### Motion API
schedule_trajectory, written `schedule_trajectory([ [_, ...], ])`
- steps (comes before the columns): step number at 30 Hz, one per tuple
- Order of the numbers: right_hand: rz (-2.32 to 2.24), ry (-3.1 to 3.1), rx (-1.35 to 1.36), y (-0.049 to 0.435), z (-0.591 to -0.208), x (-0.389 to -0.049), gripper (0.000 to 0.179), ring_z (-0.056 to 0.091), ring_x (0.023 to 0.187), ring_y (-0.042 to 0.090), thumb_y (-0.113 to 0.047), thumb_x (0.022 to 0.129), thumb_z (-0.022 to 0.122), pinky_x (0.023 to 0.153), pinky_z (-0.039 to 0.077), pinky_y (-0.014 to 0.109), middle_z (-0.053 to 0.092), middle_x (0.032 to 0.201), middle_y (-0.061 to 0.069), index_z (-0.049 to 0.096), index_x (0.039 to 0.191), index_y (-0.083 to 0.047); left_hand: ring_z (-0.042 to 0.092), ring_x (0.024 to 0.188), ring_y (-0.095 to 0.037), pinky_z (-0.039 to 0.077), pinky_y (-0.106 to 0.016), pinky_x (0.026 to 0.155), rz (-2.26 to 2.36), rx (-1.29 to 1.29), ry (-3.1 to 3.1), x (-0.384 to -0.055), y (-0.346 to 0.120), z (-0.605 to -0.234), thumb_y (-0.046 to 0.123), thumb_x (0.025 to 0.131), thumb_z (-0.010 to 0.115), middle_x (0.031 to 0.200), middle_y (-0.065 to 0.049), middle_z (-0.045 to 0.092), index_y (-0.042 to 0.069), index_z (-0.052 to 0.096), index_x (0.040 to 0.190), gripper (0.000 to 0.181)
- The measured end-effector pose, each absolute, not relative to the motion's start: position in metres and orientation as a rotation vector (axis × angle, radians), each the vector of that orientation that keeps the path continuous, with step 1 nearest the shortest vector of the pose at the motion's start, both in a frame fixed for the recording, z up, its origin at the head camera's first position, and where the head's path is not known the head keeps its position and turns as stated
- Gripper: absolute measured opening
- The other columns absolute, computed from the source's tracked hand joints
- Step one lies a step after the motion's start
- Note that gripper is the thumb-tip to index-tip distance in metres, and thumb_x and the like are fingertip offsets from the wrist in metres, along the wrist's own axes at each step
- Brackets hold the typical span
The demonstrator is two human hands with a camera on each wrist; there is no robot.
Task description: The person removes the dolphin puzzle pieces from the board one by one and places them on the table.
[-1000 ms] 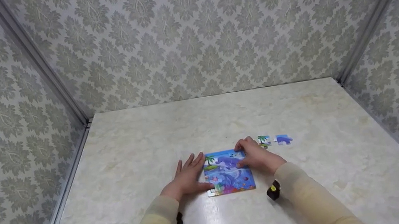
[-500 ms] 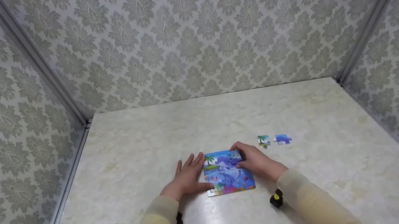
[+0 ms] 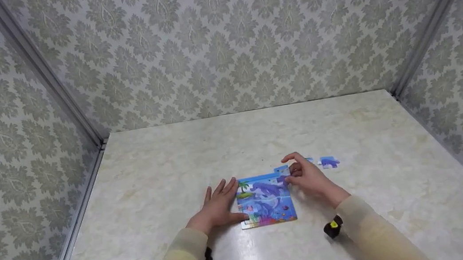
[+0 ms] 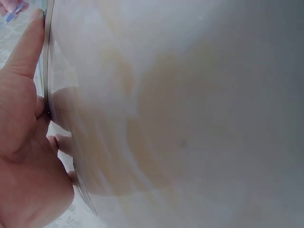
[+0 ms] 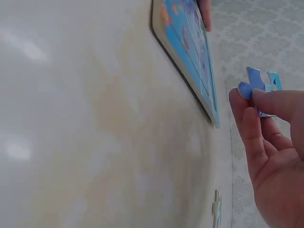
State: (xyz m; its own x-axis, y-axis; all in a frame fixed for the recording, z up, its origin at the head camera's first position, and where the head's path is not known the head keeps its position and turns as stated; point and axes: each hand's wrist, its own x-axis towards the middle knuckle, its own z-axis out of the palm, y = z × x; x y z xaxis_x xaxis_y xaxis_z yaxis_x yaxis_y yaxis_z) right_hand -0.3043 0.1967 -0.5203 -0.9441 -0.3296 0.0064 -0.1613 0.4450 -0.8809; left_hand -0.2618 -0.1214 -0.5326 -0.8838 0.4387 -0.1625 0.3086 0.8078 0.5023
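A dolphin jigsaw puzzle lies in its flat tray on the table. My left hand rests along the left side, fingers spread and fairly straight, the thumb over the lower left corner. At the upper right corner my right hand pinches a blue and purple puzzle piece between thumb and finger. In the right wrist view this puzzle piece shows its knobs, held up apart from the tray. The left wrist view has the left hand at the tray's edge, its fingertips partly hidden.
A loose puzzle piece with a purple dolphin part lies on the table right of the right hand. Another loose piece is mostly hidden behind that hand. Patterned walls stand at the back and both sides.
My right hand has drawn a puzzle piece from the upper right part of the puzzle and moved right with it, now covering the palm tree piece. The left hand stays put.
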Motion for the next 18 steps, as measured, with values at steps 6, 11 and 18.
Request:
schedule_trajectory([
  [6, -1.613, 2.519, -0.322, 0.243, -0.518, -0.312, 0.044, 0.069, 0.088, 0.014, -0.003, 0.097, 0.067, 0.078, 0.060, 0.030, 0.066, 0.103, 0.012, 0.050, 0.138, -0.002, 0.003, 0.163, -0.031, -0.005, -0.062, 0.129, 0.694, 0.562, 2.718, -0.261, -0.121, -0.532, 0.059, 0.087, 0.076, 0.175, 0.001, 0.012, 0.016, 0.018, 0.166, 0.107],
  [11, -1.584, 2.593, -0.155, 0.277, -0.517, -0.317, 0.046, 0.069, 0.092, 0.015, -0.004, 0.097, 0.068, 0.079, 0.060, 0.030, 0.067, 0.114, 0.019, 0.052, 0.140, -0.004, 0.003, 0.163, -0.032, -0.005, -0.064, 0.128, 0.715, 0.583, 2.714, -0.261, -0.122, -0.531, 0.057, 0.087, 0.076, 0.175, -0.001, 0.013, 0.014, 0.019, 0.166, 0.106],
  [18, -1.564, 2.666, 0.055, 0.324, -0.518, -0.323, 0.049, 0.066, 0.091, 0.014, -0.008, 0.099, 0.065, 0.074, 0.058, 0.028, 0.066, 0.115, 0.018, 0.049, 0.145, -0.005, 0.004, 0.163, -0.035, -0.005, -0.066, 0.127, 0.742, 0.615, 2.703, -0.259, -0.123, -0.528, 0.054, 0.088, 0.077, 0.175, -0.005, 0.013, 0.012, 0.019, 0.166, 0.105],
])
